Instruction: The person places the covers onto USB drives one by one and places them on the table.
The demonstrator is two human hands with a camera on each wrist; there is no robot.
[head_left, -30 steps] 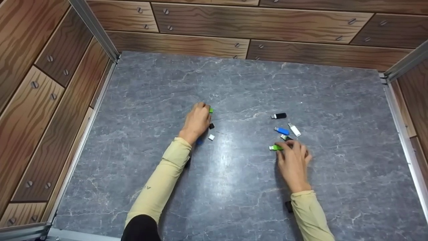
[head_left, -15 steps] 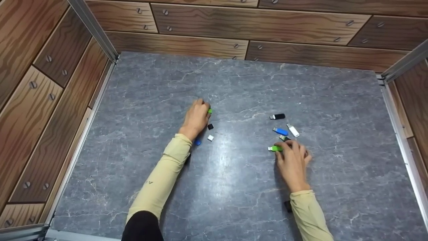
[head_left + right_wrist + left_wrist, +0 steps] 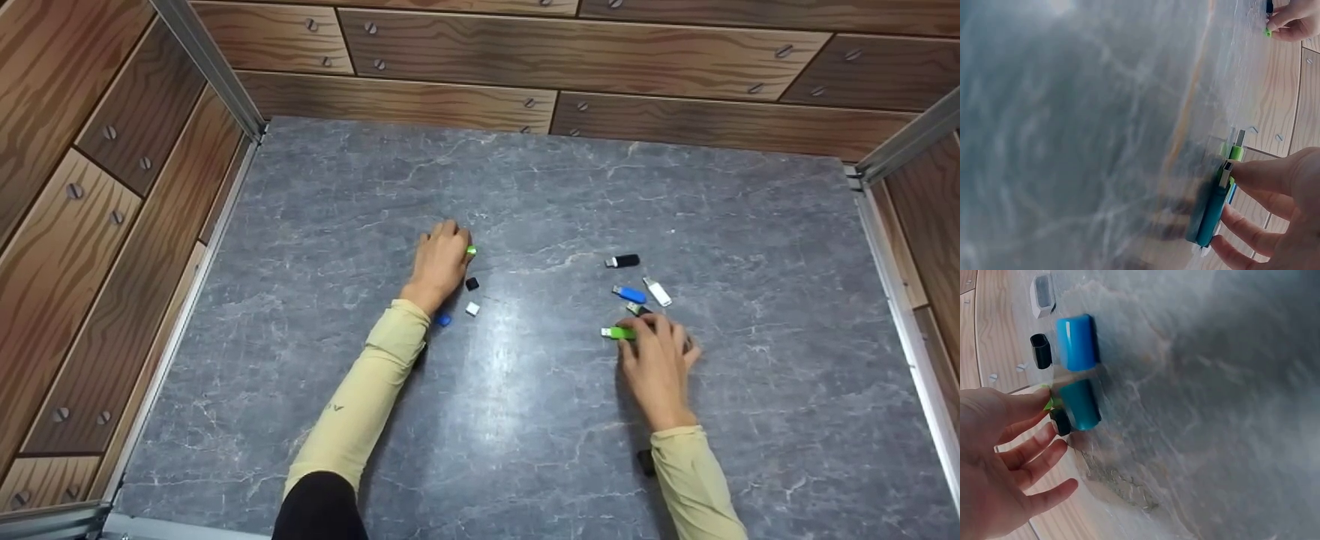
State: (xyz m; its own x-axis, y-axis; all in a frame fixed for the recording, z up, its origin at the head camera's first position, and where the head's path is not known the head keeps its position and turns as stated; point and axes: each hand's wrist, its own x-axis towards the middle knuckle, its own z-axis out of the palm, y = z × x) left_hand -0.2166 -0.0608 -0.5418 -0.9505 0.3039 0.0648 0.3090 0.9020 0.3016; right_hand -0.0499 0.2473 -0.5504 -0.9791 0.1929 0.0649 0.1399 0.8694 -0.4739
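Observation:
My left hand [image 3: 439,262] pinches a small green cap [image 3: 471,250] between thumb and forefinger, low over the table. Close by lie a black cap [image 3: 472,283], a white cap [image 3: 472,308] and a blue cap [image 3: 444,319]. In the left wrist view a teal cap [image 3: 1081,405] and a dark cap [image 3: 1060,422] also show near the fingertips. My right hand [image 3: 660,364] pinches a green USB stick [image 3: 621,332], its metal plug pointing left. A teal USB stick [image 3: 1212,214] stands out before the right fingers in the right wrist view; the hand hides it from above.
Beyond the right hand lie a black USB stick [image 3: 623,261], a blue one [image 3: 629,294], a white one [image 3: 657,292] and a partly covered dark one [image 3: 637,308]. Wood-patterned walls [image 3: 450,45] border the grey marbled table [image 3: 540,202].
The green cap has turned slightly in my left fingers. The blue cap shows more fully beside the left wrist. My right hand keeps its hold on the green USB stick, almost still.

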